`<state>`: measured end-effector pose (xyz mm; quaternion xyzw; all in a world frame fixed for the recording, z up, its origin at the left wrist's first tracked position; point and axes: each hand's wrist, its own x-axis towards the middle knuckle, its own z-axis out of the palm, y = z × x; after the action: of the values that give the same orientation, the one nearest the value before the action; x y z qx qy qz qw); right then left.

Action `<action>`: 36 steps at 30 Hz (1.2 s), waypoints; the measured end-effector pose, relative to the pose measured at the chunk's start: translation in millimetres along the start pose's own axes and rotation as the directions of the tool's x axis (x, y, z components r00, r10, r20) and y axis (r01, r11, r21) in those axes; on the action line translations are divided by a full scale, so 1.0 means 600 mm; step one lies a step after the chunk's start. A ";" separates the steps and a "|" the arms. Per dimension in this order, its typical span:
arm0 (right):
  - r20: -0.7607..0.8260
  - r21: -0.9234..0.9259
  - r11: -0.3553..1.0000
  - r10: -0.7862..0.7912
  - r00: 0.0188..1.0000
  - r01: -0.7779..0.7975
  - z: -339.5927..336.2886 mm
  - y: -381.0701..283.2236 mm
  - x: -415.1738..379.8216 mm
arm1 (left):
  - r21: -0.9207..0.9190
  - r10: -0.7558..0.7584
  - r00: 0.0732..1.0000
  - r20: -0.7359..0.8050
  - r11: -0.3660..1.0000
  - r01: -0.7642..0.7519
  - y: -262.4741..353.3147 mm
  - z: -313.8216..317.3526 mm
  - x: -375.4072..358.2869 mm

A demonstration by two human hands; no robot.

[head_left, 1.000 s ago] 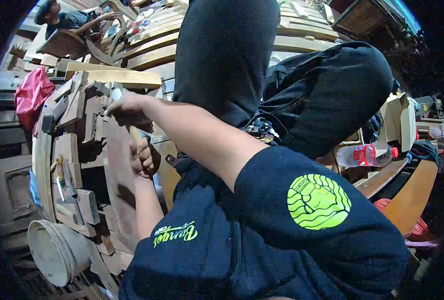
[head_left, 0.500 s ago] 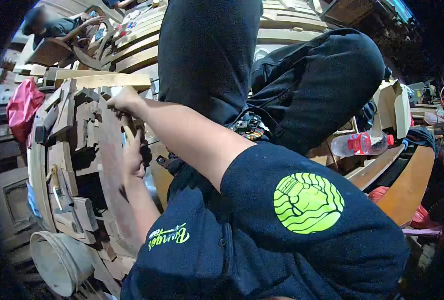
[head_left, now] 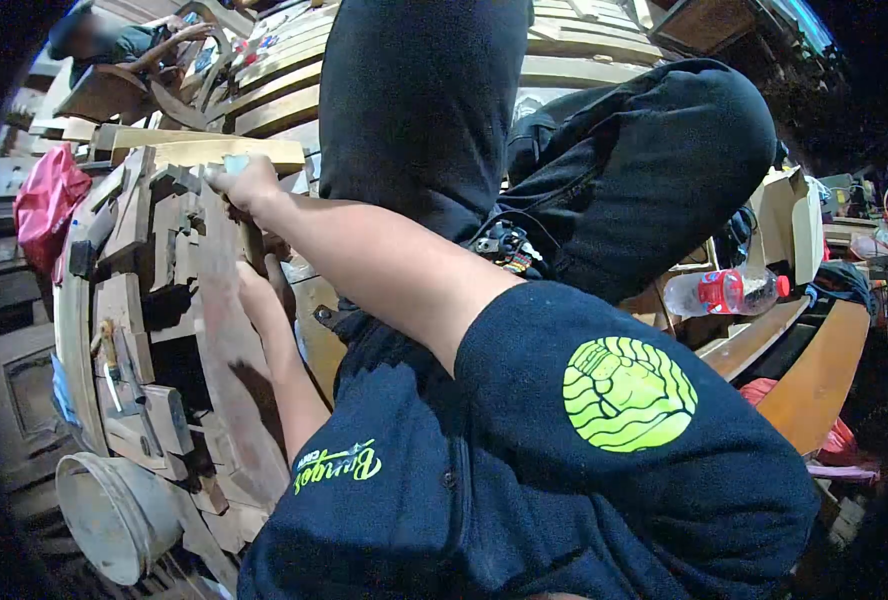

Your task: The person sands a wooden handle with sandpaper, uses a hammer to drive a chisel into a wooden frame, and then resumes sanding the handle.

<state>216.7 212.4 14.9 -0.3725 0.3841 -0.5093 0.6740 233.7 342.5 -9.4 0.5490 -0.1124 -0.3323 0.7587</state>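
The person's dark shirt (head_left: 394, 540) and black trousers (head_left: 414, 110) take up most of the view, much as they did half a second ago. To the left, the long board (head_left: 219, 330) lies along the near side of a stack of wood scraps (head_left: 129, 310), about where it was, with both hands at its edge and upper end. A grey-white bucket (head_left: 114, 515) stands below the stack, and a pink bag (head_left: 49, 205) hangs at its upper left. At the top left, another person (head_left: 129, 42) sits by a curved wooden piece, seated there as before.

The clear bottle (head_left: 729, 292) with a red label lies on its side at the right, unmoved. The right hand (head_left: 249, 185) has shifted slightly up; its fingers are bent at the board's upper end, but what they pinch cannot be told. The left hand (head_left: 256, 285), earlier a visible fist around a light wooden stick, has slid up toward the right hand; its fingers are now mostly hidden, so its grip cannot be told. A wooden-handled tool (head_left: 110, 352) rests on the stack. Smallest, a pale bluish piece (head_left: 234, 164) shows just beyond the right hand; it looked whiter before.
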 end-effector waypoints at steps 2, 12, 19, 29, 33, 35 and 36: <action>0.093 0.049 0.999 -0.008 0.996 0.004 0.003 0.005 0.010 | 0.914 0.318 0.858 0.403 -0.098 -0.393 -0.012 -0.031 0.029; 0.567 -0.118 0.989 -0.006 0.824 0.088 -0.007 -0.001 0.007 | 0.908 0.013 0.963 0.268 0.332 -0.257 0.009 -0.055 0.018; 0.546 -0.324 0.944 0.241 0.802 -0.064 -0.001 -0.010 0.014 | 0.377 -0.486 0.793 0.367 0.857 0.351 0.020 -0.048 -0.001; 0.548 0.005 0.935 0.294 0.783 -0.354 -0.013 -0.010 0.002 | 0.637 -0.410 0.864 0.291 0.757 0.145 0.010 -0.042 0.016; 0.656 -0.140 0.984 0.178 0.733 -0.113 0.006 -0.011 -0.004 | 0.212 -0.638 0.347 0.687 0.633 0.744 0.005 -0.088 0.042; 0.510 -0.360 0.918 0.042 0.859 0.168 0.006 0.016 0.030 | 0.392 -0.569 0.659 0.493 0.821 0.415 0.004 -0.051 0.038; 0.401 -0.508 0.838 0.024 0.916 0.200 0.006 0.038 0.048 | 0.606 -0.322 0.890 0.322 0.792 0.067 0.004 -0.037 0.026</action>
<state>234.5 189.3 -7.9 -0.6583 0.3513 -0.3267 0.5800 258.5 349.9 -18.3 0.6802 -0.3058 -0.4674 0.4747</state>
